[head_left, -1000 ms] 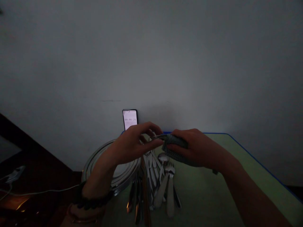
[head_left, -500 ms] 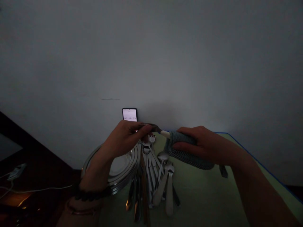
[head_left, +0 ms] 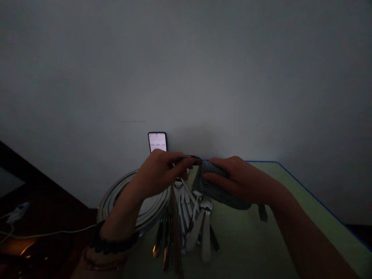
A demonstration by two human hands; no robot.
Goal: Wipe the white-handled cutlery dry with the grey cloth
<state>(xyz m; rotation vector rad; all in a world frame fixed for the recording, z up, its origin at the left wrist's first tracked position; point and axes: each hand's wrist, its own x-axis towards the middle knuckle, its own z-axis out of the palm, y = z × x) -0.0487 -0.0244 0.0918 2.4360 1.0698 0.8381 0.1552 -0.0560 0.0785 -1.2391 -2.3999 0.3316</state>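
Observation:
My left hand (head_left: 162, 172) pinches the metal head of a piece of cutlery (head_left: 193, 158). Whether it is a spoon or a fork cannot be made out. In my right hand (head_left: 235, 178) is a grey-green cloth (head_left: 223, 195) with a dotted, mesh-like side, closed around the cutlery's handle, which it hides. Both hands are above the table, close together. Below them lie several forks (head_left: 206, 232), spoons and knives, with long brown chopsticks (head_left: 176, 240) alongside. Left of these, partly behind my left wrist, is a stack of round steel plates (head_left: 116, 190).
A phone (head_left: 157, 141) showing a timer leans on the grey wall (head_left: 203, 77) behind the table. The pale green table (head_left: 247, 240) has a blue edge. Lower left, a white cable (head_left: 58, 234) crosses a dark area.
My right hand and the cloth have moved left along the cutlery, towards my left hand. The pale handle, partly visible before, is now covered. My left hand has shifted slightly right.

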